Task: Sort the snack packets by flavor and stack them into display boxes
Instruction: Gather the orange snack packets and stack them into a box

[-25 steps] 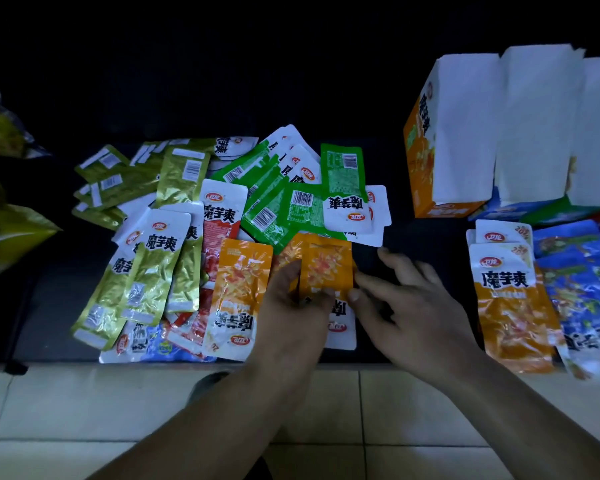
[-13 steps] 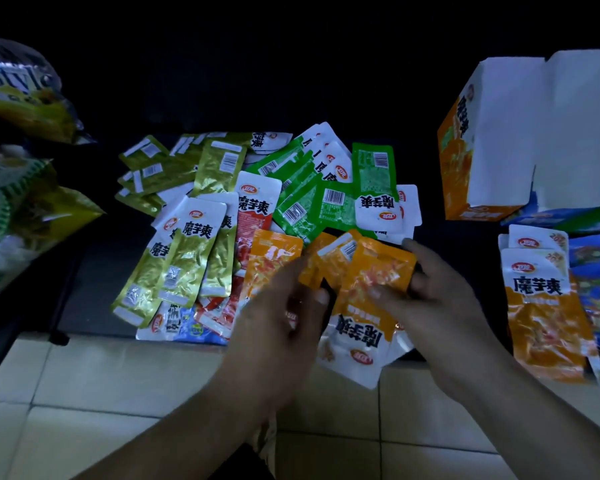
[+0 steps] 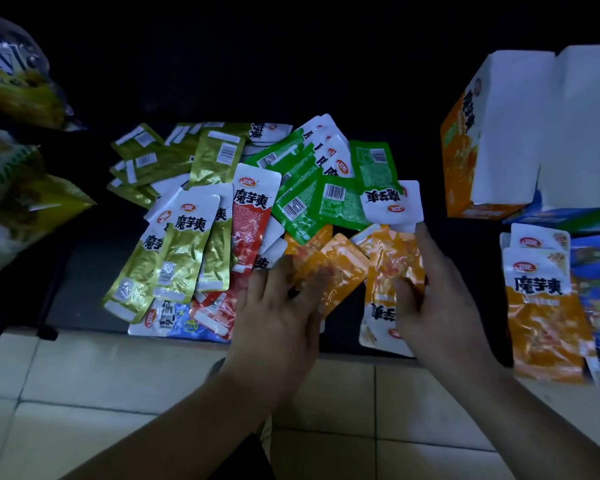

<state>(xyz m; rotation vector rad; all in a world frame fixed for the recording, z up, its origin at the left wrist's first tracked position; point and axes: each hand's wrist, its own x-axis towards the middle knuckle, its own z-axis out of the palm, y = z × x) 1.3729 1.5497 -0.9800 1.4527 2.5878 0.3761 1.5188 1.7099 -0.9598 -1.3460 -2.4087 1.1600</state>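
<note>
Two loose orange packets [image 3: 329, 268] lie at the near edge of the mixed pile [image 3: 201, 209] on the table [image 3: 80, 271], against the blurred left hand [image 3: 278, 306]. Whether its fingers grip them I cannot tell. The right hand [image 3: 440, 299] pinches another orange packet [image 3: 390, 265]. It would be best to square all three, print facing one way, then lay them on the orange stack [image 3: 541, 317] by the display box [image 3: 461, 161].

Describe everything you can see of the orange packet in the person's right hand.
The orange packet is a flat, crinkled, glossy, foil-like pouch, printed orange, with a white end bearing black characters and a red logo. Its white end points toward the person, print upside down, reaching the near edge of the dark table. The right hand grips its right side, thumb across the front.
</note>
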